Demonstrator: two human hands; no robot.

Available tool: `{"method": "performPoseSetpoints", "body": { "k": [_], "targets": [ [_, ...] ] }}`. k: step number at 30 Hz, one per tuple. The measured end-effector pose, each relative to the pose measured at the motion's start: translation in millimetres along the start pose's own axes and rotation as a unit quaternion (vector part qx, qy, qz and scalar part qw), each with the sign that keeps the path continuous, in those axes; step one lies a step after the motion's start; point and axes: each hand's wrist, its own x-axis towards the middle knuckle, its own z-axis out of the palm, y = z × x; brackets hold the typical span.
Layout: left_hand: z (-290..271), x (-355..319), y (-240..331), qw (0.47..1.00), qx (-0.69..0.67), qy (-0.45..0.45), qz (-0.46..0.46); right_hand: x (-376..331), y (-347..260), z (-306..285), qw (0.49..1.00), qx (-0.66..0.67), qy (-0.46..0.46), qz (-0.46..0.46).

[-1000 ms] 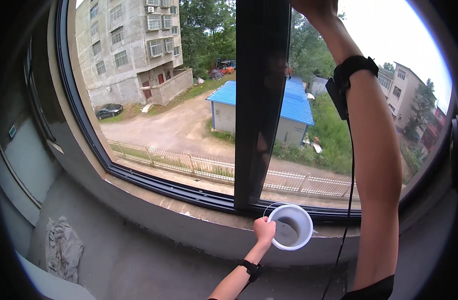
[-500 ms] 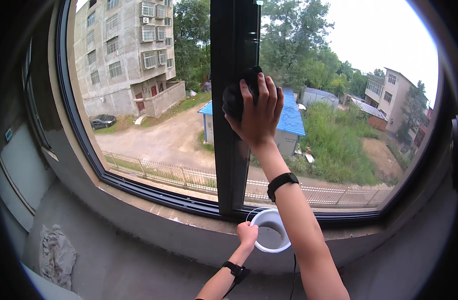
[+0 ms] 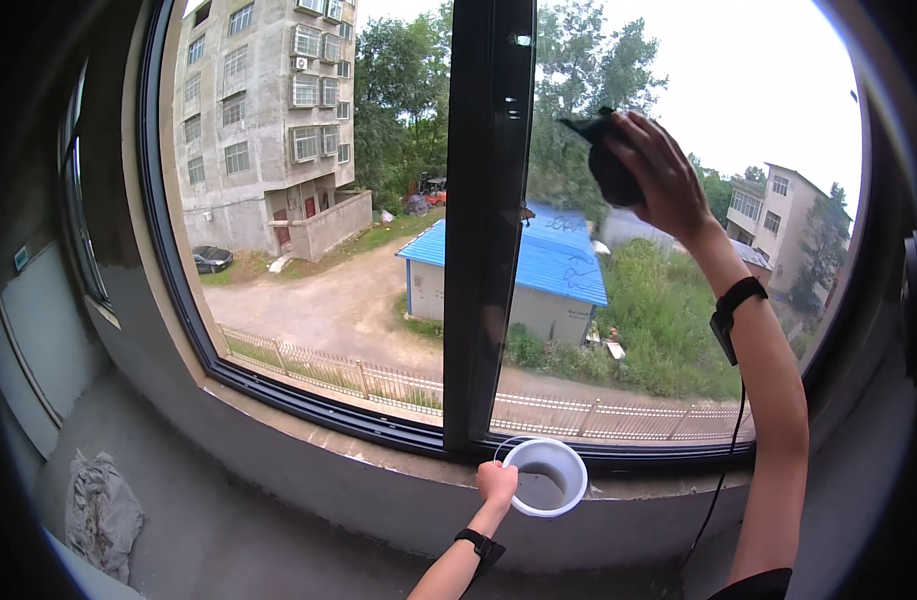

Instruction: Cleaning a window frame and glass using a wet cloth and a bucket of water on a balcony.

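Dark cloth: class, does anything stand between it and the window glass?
Nothing visible does. The right hand holds the dark cloth before the window glass; the white bucket in the left hand is lower down.

Daylight from the window (image 3: 469, 220), glaring white sky (image 3: 769, 80), dim floor (image 3: 219, 525), blackened corners.

Obstacle left of right hand (image 3: 669, 182): post (image 3: 472, 250)

Dark cloth (image 3: 613, 172) partly covered by right hand (image 3: 669, 180); contact with window pane (image 3: 679, 330) can't be told. Left hand (image 3: 497, 484): ends of fingers hidden, rim or handle grip unclear. Bucket (image 3: 571, 473) underside hidden. Window post (image 3: 474, 250) cut off at top, blocks part of blue-roofed shed (image 3: 559, 260). Left forearm (image 3: 451, 568) cut off at near edge.
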Motion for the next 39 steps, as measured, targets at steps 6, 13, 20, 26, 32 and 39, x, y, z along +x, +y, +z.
{"method": "performPoseSetpoints", "body": {
  "k": [6,13,20,26,32,39],
  "targets": [
    [5,-2,6,1.0,0.007,-0.007,-0.007,-41,162,-53,0.781,-0.26,0.175,0.54],
    [2,1,-1,1.0,0.018,-0.006,-0.021,86,106,-22,0.825,-0.229,0.237,0.459],
    [11,8,-18,0.999,-0.018,0.05,0.009,177,-67,78,0.925,-0.064,0.218,0.303],
    [31,19,-33,0.985,-0.005,0.081,0.15,156,-111,87,0.939,-0.02,0.191,0.287],
    [13,13,-30,0.971,-0.098,0.093,0.199,98,-32,50,0.982,-0.06,0.143,0.107],
    [2,17,-25,0.99,-0.071,0.018,0.123,-18,128,-27,0.945,-0.149,0.208,0.206]
  ]
}}
